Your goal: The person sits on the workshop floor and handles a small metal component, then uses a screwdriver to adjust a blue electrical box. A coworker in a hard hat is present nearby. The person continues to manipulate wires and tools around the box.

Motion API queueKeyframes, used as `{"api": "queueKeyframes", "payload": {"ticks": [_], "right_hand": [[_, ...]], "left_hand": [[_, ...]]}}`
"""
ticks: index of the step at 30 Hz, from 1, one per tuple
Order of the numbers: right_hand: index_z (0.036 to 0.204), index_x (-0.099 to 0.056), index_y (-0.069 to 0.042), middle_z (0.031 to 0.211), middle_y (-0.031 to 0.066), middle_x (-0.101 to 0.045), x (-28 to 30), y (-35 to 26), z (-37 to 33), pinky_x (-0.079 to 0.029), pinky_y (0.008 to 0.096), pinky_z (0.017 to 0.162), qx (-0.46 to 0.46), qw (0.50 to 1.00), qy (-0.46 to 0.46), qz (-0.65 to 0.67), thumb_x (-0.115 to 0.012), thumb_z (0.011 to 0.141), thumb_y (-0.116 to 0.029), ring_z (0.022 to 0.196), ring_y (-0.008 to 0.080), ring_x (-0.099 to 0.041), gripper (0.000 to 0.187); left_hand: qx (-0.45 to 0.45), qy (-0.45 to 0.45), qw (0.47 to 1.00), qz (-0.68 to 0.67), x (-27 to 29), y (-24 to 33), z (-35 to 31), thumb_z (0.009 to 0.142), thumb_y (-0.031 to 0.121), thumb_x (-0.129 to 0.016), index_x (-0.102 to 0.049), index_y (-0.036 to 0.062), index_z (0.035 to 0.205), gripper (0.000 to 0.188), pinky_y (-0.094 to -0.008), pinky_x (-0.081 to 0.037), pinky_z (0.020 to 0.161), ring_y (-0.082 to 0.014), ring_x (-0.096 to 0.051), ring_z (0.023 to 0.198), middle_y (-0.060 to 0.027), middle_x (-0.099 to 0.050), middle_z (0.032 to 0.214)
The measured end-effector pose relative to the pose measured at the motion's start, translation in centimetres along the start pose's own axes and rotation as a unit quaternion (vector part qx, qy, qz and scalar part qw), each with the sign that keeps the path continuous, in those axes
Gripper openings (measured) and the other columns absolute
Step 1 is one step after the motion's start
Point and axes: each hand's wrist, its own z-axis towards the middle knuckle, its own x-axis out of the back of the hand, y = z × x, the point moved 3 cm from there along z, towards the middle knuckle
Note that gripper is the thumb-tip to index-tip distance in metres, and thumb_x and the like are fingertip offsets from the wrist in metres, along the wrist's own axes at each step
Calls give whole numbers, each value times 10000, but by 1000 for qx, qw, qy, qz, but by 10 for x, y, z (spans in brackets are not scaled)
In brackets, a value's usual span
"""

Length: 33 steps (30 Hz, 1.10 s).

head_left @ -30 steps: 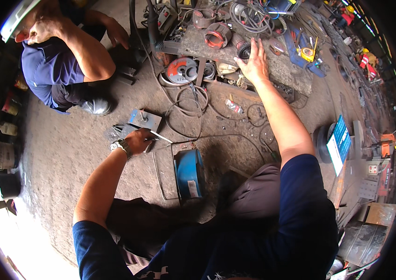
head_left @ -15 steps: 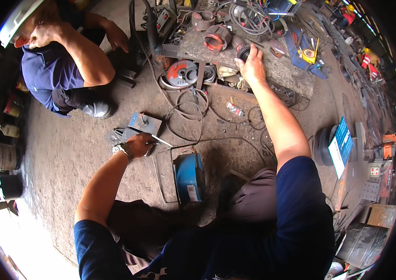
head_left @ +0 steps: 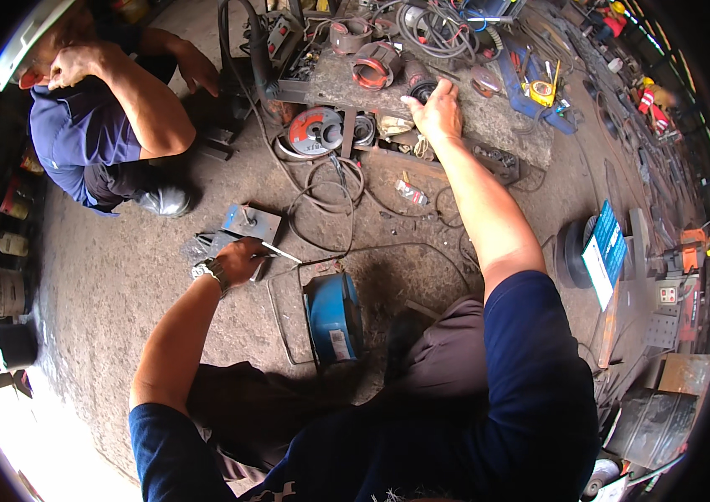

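Observation:
My left hand [head_left: 243, 260], a watch at its wrist, is closed with a thin white rod [head_left: 282, 252] sticking out toward the right. It is low over the floor, beside a grey-blue metal block [head_left: 252, 222] with a stud on it and other flat metal pieces. My right hand [head_left: 438, 117] reaches to a stone-like slab [head_left: 497, 117], its fingers curled at the black round end of a dark cylindrical piece [head_left: 419, 79]. The fingers partly hide that end. To its left on the slab sit a reddish ring-shaped metal part [head_left: 374, 67] and another [head_left: 350, 36].
A blue metal box [head_left: 334, 318] stands on the floor before me. Looped cables [head_left: 321, 205] and cutting discs [head_left: 315, 131] lie near the slab. A blue tray [head_left: 530, 92] holds a yellow tape measure [head_left: 541, 90]. A person in blue [head_left: 87, 125] crouches at the left.
My right hand's fingers have curled in more at the cylindrical piece's black end. My left hand stays by the metal block with the rod. The whole view has shifted slightly.

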Motion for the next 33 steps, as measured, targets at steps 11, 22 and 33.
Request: {"api": "queueKeyframes", "payload": {"ticks": [11,22,33], "right_hand": [[1289,-350,-5,1263,289,-497,3,-2,1,-555,508,900,-17,1000,-26,5,-808,807,-468,1066,475,-643,810],[1549,-196,-79,1454,277,-372,7,4,-8,-500,499,1025,-4,997,-52,48,-822,799,-405,1243,458,-545,1030],[1582,-137,-108,1578,285,-224,9,4,-14,-466,503,1077,1,994,-103,35,-794,836,-373,1302,464,-510,1029]], "left_hand": [[7,-24,1000,-4,-11,-6,-4,920,297,-641,-714,186,1189,299,-420,-529,947,-340,-660,1081,-121,-699,1184],[53,-56,997,16,-4,-3,-5,936,347,-607,-721,241,1206,312,-422,-519,968,-340,-664,1092,-133,-716,1155],[50,-51,996,51,0,2,-13,943,314,-599,-729,224,1197,299,-415,-520,964,-330,-668,1082,-123,-715,1167]]}}
